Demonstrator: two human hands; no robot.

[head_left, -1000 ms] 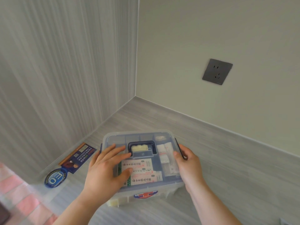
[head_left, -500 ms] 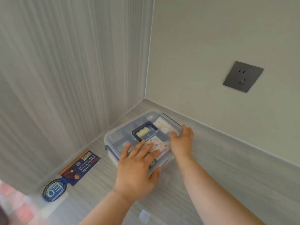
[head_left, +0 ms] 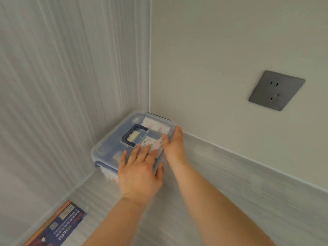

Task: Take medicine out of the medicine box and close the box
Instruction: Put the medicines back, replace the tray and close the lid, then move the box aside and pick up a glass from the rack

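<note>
Palms flat: my left hand (head_left: pixel 140 172) rests open on the clear plastic medicine box (head_left: pixel 113 150) lid, my right hand (head_left: pixel 174 148) open against its right edge; I'd press evenly, grasping nothing.

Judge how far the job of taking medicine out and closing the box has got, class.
Done, apparently: the lid sits flat on the medicine box, handle folded down. In hand: the left hand lies flat on the lid, the right hand against its side, box in the corner. Left: nothing visible, though no removed medicine shows.
</note>
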